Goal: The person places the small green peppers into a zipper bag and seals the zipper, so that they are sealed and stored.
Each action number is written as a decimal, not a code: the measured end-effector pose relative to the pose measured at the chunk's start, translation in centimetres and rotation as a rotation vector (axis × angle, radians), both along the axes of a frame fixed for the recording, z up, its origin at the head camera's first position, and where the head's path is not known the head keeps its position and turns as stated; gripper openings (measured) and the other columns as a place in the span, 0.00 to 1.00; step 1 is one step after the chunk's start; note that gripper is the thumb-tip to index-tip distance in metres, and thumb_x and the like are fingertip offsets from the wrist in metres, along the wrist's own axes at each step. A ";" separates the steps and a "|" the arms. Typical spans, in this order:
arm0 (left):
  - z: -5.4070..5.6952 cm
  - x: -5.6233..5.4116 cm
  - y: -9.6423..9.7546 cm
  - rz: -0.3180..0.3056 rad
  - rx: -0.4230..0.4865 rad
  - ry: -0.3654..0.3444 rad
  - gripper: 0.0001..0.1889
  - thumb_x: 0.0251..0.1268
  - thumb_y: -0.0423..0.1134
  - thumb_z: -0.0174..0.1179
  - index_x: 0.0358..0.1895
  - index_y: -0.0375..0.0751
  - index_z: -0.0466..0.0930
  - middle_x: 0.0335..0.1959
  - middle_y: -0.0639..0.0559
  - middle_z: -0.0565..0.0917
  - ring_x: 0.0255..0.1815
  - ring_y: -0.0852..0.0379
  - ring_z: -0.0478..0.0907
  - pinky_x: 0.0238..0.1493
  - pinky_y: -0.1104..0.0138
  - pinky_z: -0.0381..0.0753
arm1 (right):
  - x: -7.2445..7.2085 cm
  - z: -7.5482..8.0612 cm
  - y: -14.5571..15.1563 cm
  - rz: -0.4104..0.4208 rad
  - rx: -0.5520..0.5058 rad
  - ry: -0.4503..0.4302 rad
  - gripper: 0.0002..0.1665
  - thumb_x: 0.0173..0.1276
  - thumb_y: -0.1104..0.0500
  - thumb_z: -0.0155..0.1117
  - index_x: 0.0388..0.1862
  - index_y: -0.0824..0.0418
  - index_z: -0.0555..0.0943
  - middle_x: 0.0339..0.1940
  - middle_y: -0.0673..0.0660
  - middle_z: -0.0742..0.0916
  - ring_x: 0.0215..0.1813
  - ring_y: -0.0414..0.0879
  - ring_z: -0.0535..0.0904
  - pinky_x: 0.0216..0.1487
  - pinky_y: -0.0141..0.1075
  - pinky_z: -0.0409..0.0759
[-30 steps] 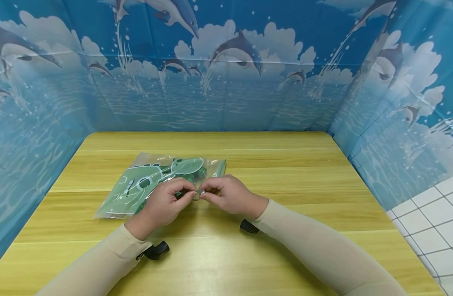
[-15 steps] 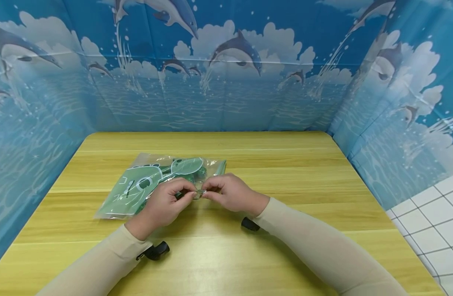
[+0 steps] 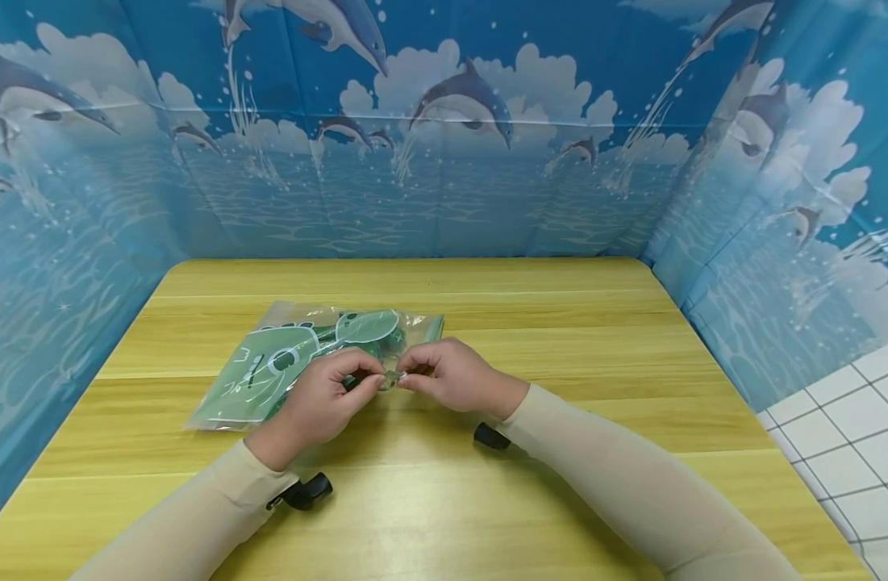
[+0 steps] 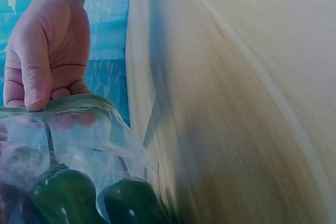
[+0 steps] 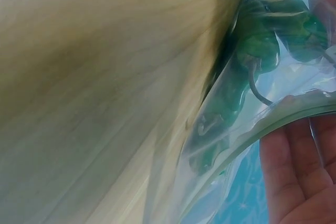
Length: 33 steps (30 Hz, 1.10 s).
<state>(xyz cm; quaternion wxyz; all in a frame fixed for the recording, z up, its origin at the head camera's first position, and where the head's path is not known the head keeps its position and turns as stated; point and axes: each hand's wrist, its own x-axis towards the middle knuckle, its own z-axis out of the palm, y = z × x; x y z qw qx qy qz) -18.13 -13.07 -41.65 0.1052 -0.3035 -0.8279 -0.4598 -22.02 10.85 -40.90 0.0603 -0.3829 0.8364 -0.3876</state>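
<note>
A clear zip bag (image 3: 258,375) printed with a pale green cartoon animal lies on the table, its near edge raised between my hands. Green peppers (image 4: 65,195) with long stems show through the plastic in the left wrist view. My left hand (image 3: 323,399) pinches the bag's sealing edge (image 4: 86,100), thumb on the near side and fingers behind. Just to its right, my right hand (image 3: 461,375) pinches the same edge between thumb and forefinger; a small pale bit shows at those fingertips. In the right wrist view, fingers (image 5: 302,156) lie behind the edge.
The wood-grain table (image 3: 560,323) extends around the bag. A blue dolphin-print curtain (image 3: 444,194) hangs along its back and sides. Black wrist cameras (image 3: 309,491) hang under both sleeves. White tiles (image 3: 857,420) show at the right.
My right hand has shifted slightly to the right along the bag's edge, so a little more of the edge shows between my fingertips. The left hand and the bag stay put.
</note>
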 end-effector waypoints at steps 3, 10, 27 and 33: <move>0.0 0.0 0.0 0.000 -0.001 -0.002 0.06 0.74 0.32 0.65 0.39 0.47 0.88 0.37 0.58 0.86 0.32 0.62 0.74 0.33 0.65 0.76 | -0.1 -0.1 0.0 -0.003 0.008 -0.008 0.03 0.76 0.60 0.68 0.43 0.56 0.89 0.40 0.56 0.94 0.37 0.39 0.85 0.39 0.31 0.83; -0.1 0.1 0.0 -0.001 -0.003 -0.003 0.06 0.75 0.32 0.64 0.39 0.47 0.87 0.37 0.58 0.86 0.33 0.62 0.74 0.34 0.64 0.77 | -0.3 -0.4 0.2 -0.002 0.024 -0.013 0.04 0.76 0.59 0.68 0.44 0.55 0.89 0.40 0.56 0.94 0.36 0.37 0.84 0.39 0.31 0.83; -0.1 0.2 0.1 -0.001 -0.011 -0.001 0.05 0.75 0.32 0.64 0.40 0.47 0.87 0.36 0.58 0.85 0.33 0.62 0.74 0.34 0.67 0.77 | -0.5 -0.2 0.2 -0.014 0.050 -0.063 0.03 0.76 0.59 0.69 0.43 0.55 0.88 0.40 0.56 0.93 0.35 0.36 0.81 0.39 0.31 0.80; -0.1 0.1 0.1 -0.001 -0.012 -0.004 0.06 0.75 0.32 0.64 0.39 0.47 0.87 0.36 0.59 0.85 0.32 0.62 0.74 0.34 0.66 0.77 | -0.7 -0.5 0.3 -0.024 0.056 -0.065 0.03 0.76 0.58 0.69 0.43 0.54 0.89 0.40 0.55 0.94 0.34 0.36 0.80 0.38 0.31 0.80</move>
